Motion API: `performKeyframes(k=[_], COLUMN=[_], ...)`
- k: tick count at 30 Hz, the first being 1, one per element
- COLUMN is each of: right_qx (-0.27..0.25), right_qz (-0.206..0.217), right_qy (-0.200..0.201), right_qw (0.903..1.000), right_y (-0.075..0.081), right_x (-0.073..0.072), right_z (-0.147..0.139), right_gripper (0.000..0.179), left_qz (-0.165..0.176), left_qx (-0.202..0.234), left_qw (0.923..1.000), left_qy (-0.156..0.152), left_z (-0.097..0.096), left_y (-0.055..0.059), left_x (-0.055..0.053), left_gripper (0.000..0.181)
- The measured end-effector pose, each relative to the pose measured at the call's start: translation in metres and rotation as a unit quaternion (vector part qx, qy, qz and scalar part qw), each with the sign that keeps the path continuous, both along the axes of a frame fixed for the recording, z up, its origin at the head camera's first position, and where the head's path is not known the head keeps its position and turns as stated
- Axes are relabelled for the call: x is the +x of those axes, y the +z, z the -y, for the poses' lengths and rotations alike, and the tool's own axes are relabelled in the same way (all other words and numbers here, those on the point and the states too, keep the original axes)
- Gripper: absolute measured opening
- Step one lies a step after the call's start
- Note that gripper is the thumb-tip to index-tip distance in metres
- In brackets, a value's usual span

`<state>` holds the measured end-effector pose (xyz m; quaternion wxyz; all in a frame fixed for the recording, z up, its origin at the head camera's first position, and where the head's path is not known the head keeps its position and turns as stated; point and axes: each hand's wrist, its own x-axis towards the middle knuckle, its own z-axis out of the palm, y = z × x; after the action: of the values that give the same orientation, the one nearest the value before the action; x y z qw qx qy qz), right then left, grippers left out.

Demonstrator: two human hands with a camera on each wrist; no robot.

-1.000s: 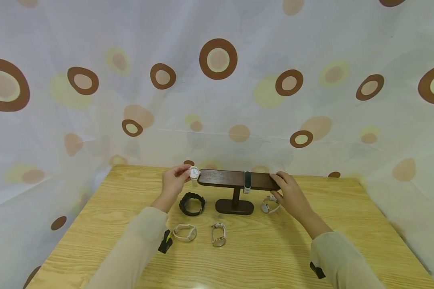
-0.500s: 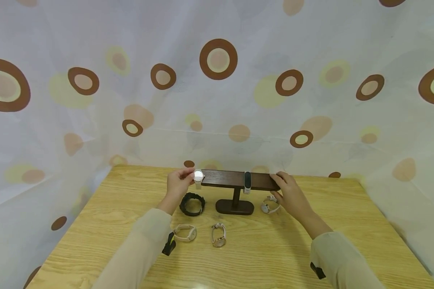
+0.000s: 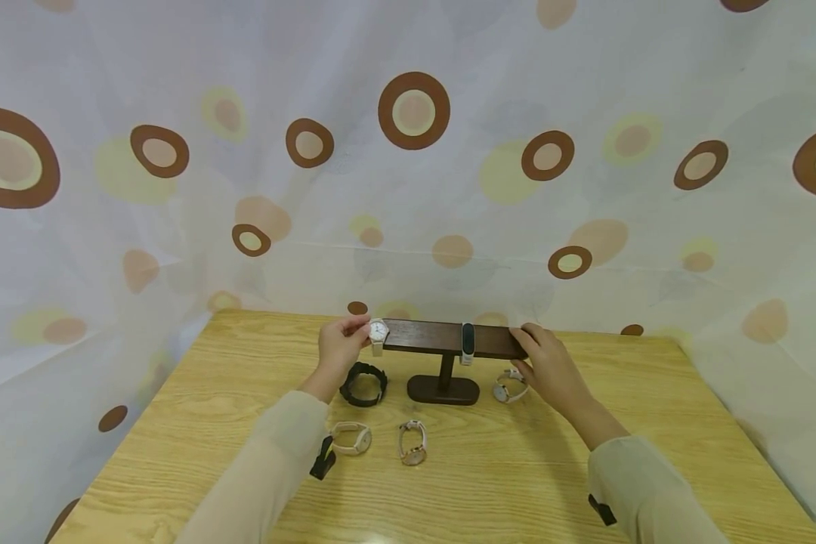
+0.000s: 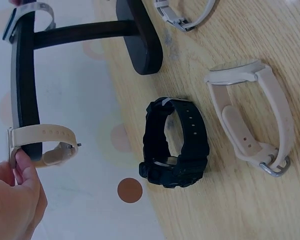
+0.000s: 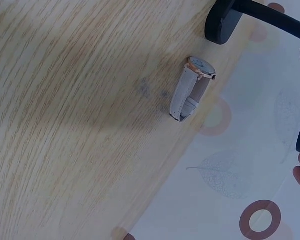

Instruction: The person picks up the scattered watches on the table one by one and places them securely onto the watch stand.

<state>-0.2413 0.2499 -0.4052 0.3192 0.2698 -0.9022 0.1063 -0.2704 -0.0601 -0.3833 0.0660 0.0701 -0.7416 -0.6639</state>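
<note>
The left hand (image 3: 343,350) is pinching a white-dialled wristwatch (image 3: 378,332), its pale strap (image 4: 45,133) encircling the left end of a T-bar watch stand (image 3: 421,336). The right hand (image 3: 551,370) is gripping the stand's right end.

On the counter (image 3: 489,476), the stand (image 3: 418,336) bears a first watch (image 3: 378,332) around its left end and a band (image 3: 468,344) right of centre, with a second watch (image 4: 175,175) left of its base, a third watch (image 3: 501,394) right of it, and, before these, a fourth watch (image 3: 363,440) left of a fifth watch (image 3: 415,456).
</note>
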Motion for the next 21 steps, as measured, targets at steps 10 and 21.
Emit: performKeyframes(k=[10,21], right_qx=[-0.001,-0.006], right_qz=[0.009,0.011], right_qy=[-0.004,-0.003], right_qw=[0.9999,0.9999], right_y=[0.000,-0.001], right_x=[-0.001,-0.001], right_z=[-0.001,0.000], right_gripper=[0.049,0.049], left_qz=[-0.058,-0.198], left_qx=[-0.073,-0.231], left_qw=[0.9956,0.9503], left_qy=[0.005,-0.067], left_z=[-0.005,0.008], left_y=[0.003,-0.008], left_x=[0.000,0.001], left_gripper=[0.017,0.022])
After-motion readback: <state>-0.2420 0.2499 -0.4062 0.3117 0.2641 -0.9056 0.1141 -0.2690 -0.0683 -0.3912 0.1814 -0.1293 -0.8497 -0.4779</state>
